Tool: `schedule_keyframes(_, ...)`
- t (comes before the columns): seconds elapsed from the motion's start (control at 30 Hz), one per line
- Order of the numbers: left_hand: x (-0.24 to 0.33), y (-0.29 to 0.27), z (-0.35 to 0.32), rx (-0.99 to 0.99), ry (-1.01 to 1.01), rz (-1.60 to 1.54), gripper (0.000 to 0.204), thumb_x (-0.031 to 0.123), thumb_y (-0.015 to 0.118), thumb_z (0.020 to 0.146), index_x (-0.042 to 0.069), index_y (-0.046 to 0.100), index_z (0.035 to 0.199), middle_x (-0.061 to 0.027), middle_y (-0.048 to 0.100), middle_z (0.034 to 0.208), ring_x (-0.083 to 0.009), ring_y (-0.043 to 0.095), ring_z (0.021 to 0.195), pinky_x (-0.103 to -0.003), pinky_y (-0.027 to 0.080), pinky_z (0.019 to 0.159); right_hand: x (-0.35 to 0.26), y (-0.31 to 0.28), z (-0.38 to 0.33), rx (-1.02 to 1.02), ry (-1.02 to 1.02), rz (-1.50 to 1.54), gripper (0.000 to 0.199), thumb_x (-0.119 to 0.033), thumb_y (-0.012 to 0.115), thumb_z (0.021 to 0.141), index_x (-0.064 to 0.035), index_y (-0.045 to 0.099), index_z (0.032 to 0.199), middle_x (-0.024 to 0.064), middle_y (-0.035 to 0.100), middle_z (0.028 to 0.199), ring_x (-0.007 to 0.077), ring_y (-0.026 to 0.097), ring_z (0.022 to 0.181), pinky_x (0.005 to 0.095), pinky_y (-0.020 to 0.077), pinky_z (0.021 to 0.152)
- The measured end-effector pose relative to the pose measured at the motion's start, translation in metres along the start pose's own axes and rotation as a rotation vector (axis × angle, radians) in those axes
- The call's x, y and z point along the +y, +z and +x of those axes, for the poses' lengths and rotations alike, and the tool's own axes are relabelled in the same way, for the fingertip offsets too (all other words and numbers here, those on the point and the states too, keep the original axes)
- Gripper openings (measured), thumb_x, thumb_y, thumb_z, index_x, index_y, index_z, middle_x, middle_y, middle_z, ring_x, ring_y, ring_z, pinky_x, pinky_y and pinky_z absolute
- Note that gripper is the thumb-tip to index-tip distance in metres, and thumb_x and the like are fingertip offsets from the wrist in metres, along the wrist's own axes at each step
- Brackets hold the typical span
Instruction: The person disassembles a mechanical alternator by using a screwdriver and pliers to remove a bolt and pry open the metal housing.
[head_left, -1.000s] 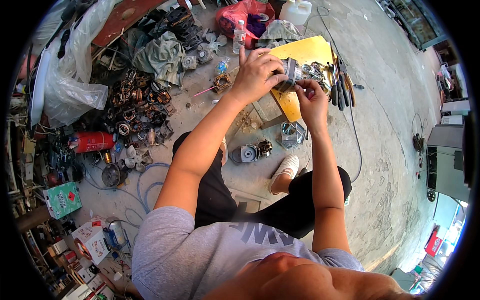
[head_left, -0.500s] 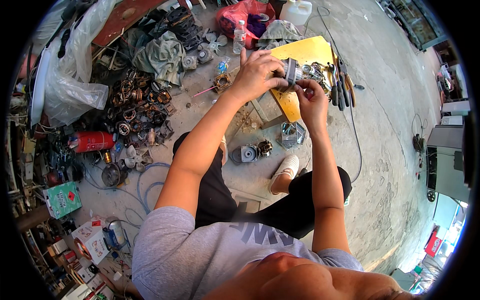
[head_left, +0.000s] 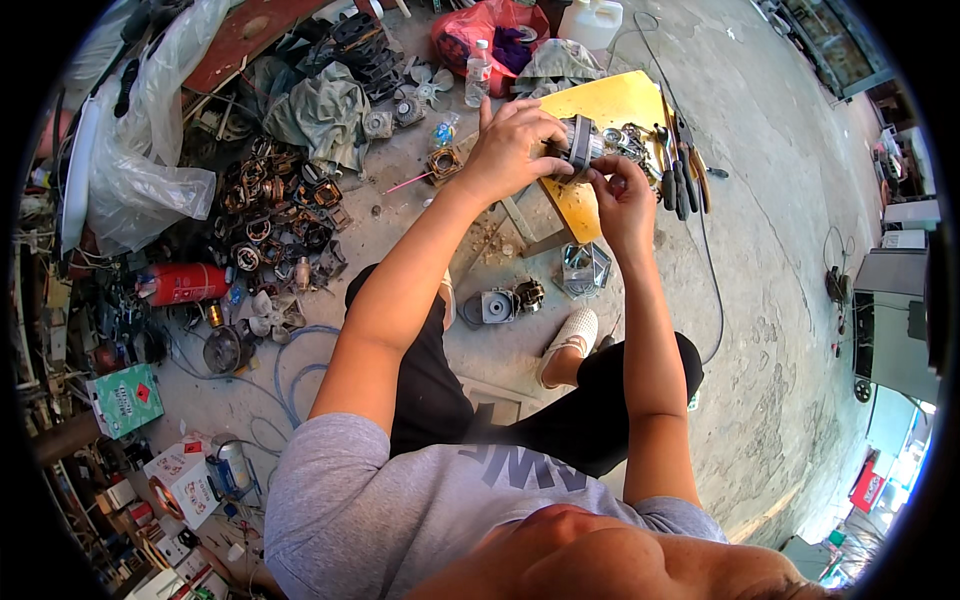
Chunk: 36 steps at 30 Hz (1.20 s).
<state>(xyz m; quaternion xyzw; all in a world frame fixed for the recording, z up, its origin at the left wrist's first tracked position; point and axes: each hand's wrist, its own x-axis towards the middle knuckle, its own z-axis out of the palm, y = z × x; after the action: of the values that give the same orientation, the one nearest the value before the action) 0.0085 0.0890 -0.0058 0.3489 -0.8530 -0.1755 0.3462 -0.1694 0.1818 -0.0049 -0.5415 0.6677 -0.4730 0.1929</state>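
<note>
In the head view, the left hand [head_left: 515,148] grips a grey metal motor part [head_left: 581,146] over the yellow board [head_left: 612,97]. The right hand [head_left: 626,196] curls its fingers at the part's lower edge; whether they pinch anything cannot be told. Long-handled tools [head_left: 684,170] lie along the board's right side.

From my remote station I see the motor part [head_left: 580,150] between the left hand [head_left: 513,150] and the right hand [head_left: 627,205], over the board [head_left: 605,95]. Small metal parts [head_left: 630,143] lie right of it, then hand tools [head_left: 682,180] at the board's right edge. Beyond the board sit a bag [head_left: 490,30] and, to its right, a jug [head_left: 591,24]; a bottle [head_left: 479,75] stands before the bag. A heap of parts [head_left: 275,205] lies well left, a cylinder [head_left: 185,283] beside it (on its nearer side). A housing [head_left: 492,308] lies left of the right shoe [head_left: 570,343].
</note>
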Motion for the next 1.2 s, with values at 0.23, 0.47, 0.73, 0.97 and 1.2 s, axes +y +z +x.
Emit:
schedule_keyframes(0.23,-0.0036,-0.0003,-0.0005,-0.008,0.014,0.013,0.020,0.036,0.077,0.080,0.019,0.071,0.089,0.0081,0.068,0.116,-0.0229,0.048,0.131,-0.068,0.012,0.112,-0.0033,-0.0023,0.0014,-0.019,-0.017,-0.024,0.012,-0.005,0.073,0.083,-0.0032,0.068,0.095,0.0058,0.063,0.082,0.0130,0.053,0.063,0.0281,0.0472,0.061)
schedule_keyframes(0.47,-0.0039,0.0002,-0.0009,-0.005,0.024,0.028,0.019,0.035,0.077,0.080,0.020,0.071,0.089,0.0082,0.068,0.116,-0.0232,0.048,0.131,-0.068,0.011,0.112,-0.0026,-0.0020,0.0011,-0.019,0.004,-0.006,0.013,-0.005,0.073,0.084,-0.0032,0.068,0.095,0.0054,0.062,0.081,0.0126,0.051,0.062,0.0282,0.0465,0.060)
schedule_keyframes(0.73,-0.0054,-0.0020,-0.0014,-0.038,0.034,0.038,0.015,0.024,0.078,0.078,0.021,0.070,0.091,0.0099,0.066,0.120,-0.0218,0.044,0.134,-0.066,0.010,0.115,-0.0001,-0.0009,0.0017,-0.028,0.009,0.015,0.011,-0.004,0.072,0.085,-0.0018,0.068,0.096,0.0064,0.063,0.083,0.0120,0.052,0.064,0.0277,0.0473,0.061)
schedule_keyframes(0.97,-0.0051,-0.0018,-0.0019,-0.013,0.049,0.057,0.014,0.026,0.077,0.080,0.021,0.071,0.092,0.0098,0.066,0.119,-0.0218,0.045,0.134,-0.067,0.011,0.115,0.0015,-0.0010,0.0021,-0.028,0.008,0.010,0.011,-0.003,0.071,0.085,-0.0016,0.067,0.095,0.0063,0.062,0.082,0.0122,0.052,0.064,0.0280,0.0468,0.061)
schedule_keyframes(1.2,-0.0055,-0.0020,-0.0016,0.001,0.056,0.060,0.014,0.029,0.076,0.081,0.020,0.071,0.091,0.0092,0.067,0.118,-0.0217,0.046,0.133,-0.067,0.010,0.115,-0.0073,-0.0046,0.0018,-0.041,-0.032,-0.031,0.012,-0.002,0.072,0.083,-0.0025,0.067,0.094,0.0055,0.062,0.082,0.0127,0.052,0.063,0.0283,0.0466,0.061)
